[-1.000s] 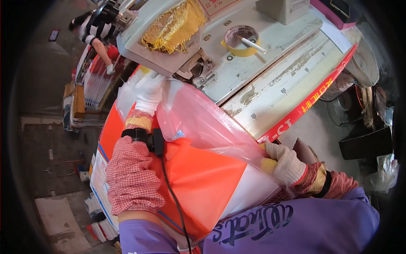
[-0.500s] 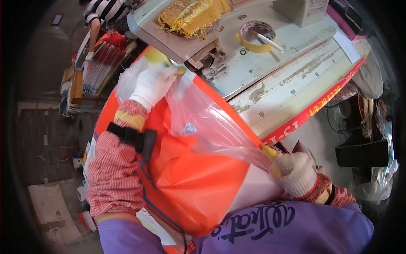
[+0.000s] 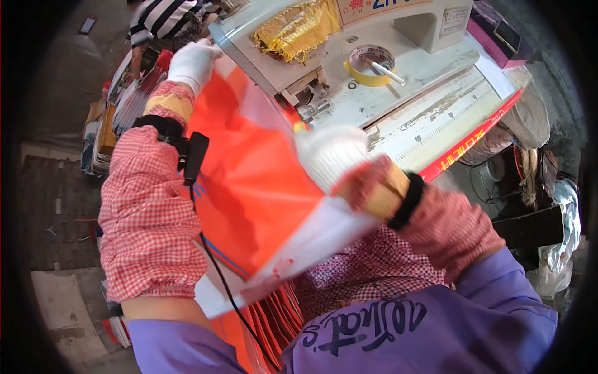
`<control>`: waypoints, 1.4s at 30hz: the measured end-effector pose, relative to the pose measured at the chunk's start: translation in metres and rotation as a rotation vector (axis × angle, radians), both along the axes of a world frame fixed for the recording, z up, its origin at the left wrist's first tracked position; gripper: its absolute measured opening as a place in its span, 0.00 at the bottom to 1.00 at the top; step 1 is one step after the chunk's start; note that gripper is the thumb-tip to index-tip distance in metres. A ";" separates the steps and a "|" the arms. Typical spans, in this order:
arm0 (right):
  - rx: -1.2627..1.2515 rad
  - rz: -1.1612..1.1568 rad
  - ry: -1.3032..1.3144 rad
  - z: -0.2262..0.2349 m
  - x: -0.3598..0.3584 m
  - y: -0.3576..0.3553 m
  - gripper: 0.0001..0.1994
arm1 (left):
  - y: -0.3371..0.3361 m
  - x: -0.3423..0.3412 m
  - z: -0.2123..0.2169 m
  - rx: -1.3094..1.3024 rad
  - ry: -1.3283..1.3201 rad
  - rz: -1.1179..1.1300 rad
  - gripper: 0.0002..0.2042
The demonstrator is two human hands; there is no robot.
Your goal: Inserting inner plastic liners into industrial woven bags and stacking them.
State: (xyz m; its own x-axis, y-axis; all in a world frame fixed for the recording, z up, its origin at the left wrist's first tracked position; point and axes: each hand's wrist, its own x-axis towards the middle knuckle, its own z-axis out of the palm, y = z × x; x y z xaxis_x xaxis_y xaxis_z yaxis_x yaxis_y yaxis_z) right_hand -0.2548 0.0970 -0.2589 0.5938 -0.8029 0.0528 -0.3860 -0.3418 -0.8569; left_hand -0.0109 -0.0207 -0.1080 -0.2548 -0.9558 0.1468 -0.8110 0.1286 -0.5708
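Observation:
A large orange and white plastic sack (image 3: 249,168) lies spread before me, its far edge running alongside the sewing machine (image 3: 274,56). My left hand (image 3: 192,67), in a white knit glove, is closed on the sack's far left part, beside the machine's head. My right hand (image 3: 331,154), gloved too and somewhat blurred, is closed on the sack's edge at the front of the machine bed. A yellow fingertip shows at its tip. The sack hangs loosely between both hands, with a white lower part toward my lap.
A yellow tape roll (image 3: 372,65) with a white pen in it rests on the machine bed. Yellow woven cloth (image 3: 299,30) covers the machine's head. A stack of orange sacks (image 3: 274,327) sits below. At far left, a person in stripes (image 3: 165,19) stands by stacked sacks (image 3: 124,103).
My left hand has moved up and away along the machine. My right hand has come left and forward to the machine's front. The clear liner no longer shows plainly; stacked sacks now show below.

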 end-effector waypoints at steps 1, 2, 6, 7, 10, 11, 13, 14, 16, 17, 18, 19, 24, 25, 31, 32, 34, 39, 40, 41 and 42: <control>-0.279 -0.086 0.663 0.055 0.021 -0.017 0.12 | 0.007 -0.005 0.007 -0.018 0.012 0.053 0.13; -0.287 -0.099 0.661 0.062 0.014 -0.026 0.12 | 0.013 -0.013 0.015 0.002 0.036 -0.034 0.10; -0.238 0.343 0.480 0.068 -0.003 -0.055 0.11 | 0.067 -0.044 0.024 0.309 0.198 -0.117 0.08; -0.208 0.487 0.417 0.064 -0.007 -0.068 0.11 | 0.089 -0.069 0.027 0.359 0.199 -0.120 0.08; -0.280 0.532 0.429 0.069 -0.016 -0.083 0.12 | 0.131 -0.147 0.038 0.446 0.227 -0.414 0.07; -0.335 0.592 0.400 0.060 -0.016 -0.094 0.13 | 0.138 -0.176 0.043 0.508 0.173 -0.438 0.06; -0.166 0.597 0.065 0.018 -0.004 -0.114 0.15 | 0.150 -0.219 0.046 0.633 0.232 -0.505 0.08; -0.338 0.674 0.280 0.028 0.007 -0.113 0.15 | 0.159 -0.223 0.035 0.584 0.202 -0.647 0.10; -0.480 0.652 0.538 0.056 0.005 -0.092 0.13 | 0.167 -0.206 -0.005 0.524 0.104 -0.875 0.15; -0.580 0.708 0.507 0.061 0.000 -0.091 0.11 | 0.167 -0.216 0.008 0.536 0.089 -0.880 0.15; -0.577 0.728 0.532 0.062 -0.001 -0.091 0.13 | 0.168 -0.224 0.025 0.694 0.123 -0.558 0.13; -0.570 0.741 0.562 0.062 -0.004 -0.092 0.16 | 0.169 -0.232 0.043 0.830 0.151 -0.236 0.11; -0.787 0.778 0.619 0.071 -0.022 -0.079 0.13 | 0.215 -0.255 0.105 1.049 -0.115 -0.539 0.06; -0.783 0.760 0.576 0.073 -0.026 -0.077 0.10 | 0.218 -0.260 0.112 1.249 -0.203 -0.390 0.07; -0.546 0.596 0.443 0.039 -0.002 -0.085 0.12 | 0.184 -0.254 0.143 1.214 -0.194 0.045 0.13; -0.578 0.617 0.449 0.033 -0.005 -0.087 0.13 | 0.171 -0.253 0.139 1.042 -0.158 0.112 0.13; -0.677 0.683 0.442 0.043 -0.001 -0.083 0.14 | 0.148 -0.243 0.121 0.856 -0.371 0.151 0.10; -0.546 0.490 0.520 0.028 0.015 -0.080 0.12 | 0.161 -0.212 0.068 1.622 0.093 -0.657 0.08; -0.647 0.512 0.478 0.025 0.012 -0.078 0.11 | 0.171 -0.207 0.070 1.731 -0.009 -0.784 0.07; -0.744 0.528 0.434 0.021 0.007 -0.079 0.11 | 0.177 -0.203 0.074 1.837 -0.119 -0.917 0.07; -0.744 0.530 0.430 0.011 0.009 -0.079 0.11 | 0.180 -0.196 0.090 1.888 -0.045 -0.534 0.06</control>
